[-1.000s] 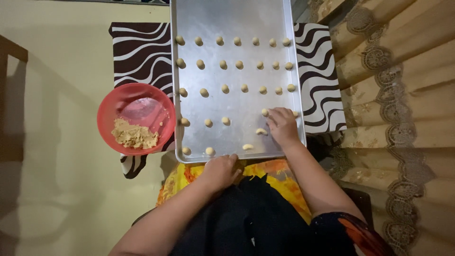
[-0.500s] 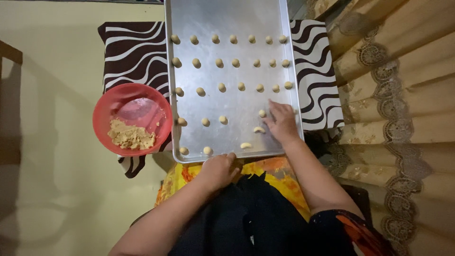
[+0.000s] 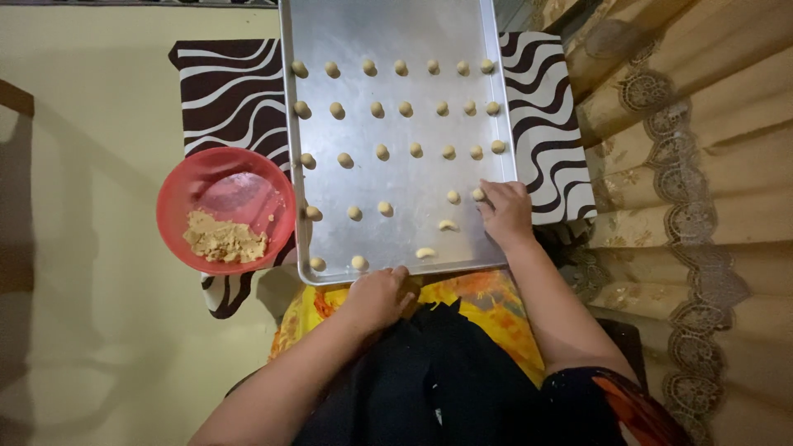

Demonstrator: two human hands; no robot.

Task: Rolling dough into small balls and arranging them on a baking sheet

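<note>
Top-down view. Metal baking tray [image 3: 396, 239], long axis running away from the person, holds rows of small dough balls [image 3: 379, 152]. Right hand [image 3: 505, 211] lies flat at tray's near right corner, fingertips on a ball, nothing gripped. Left hand [image 3: 378, 296] curls loosely at near edge, prob. steadying the tray; contents can't be seen. Red bowl [image 3: 225, 211] w/ dough sits by left edge.

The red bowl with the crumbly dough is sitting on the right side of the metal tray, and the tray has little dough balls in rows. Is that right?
Not quite. The head view shows the red bowl with the crumbly dough on the left side of the metal tray, not the right. The rest holds: little dough balls sit in rows on the tray.
</note>
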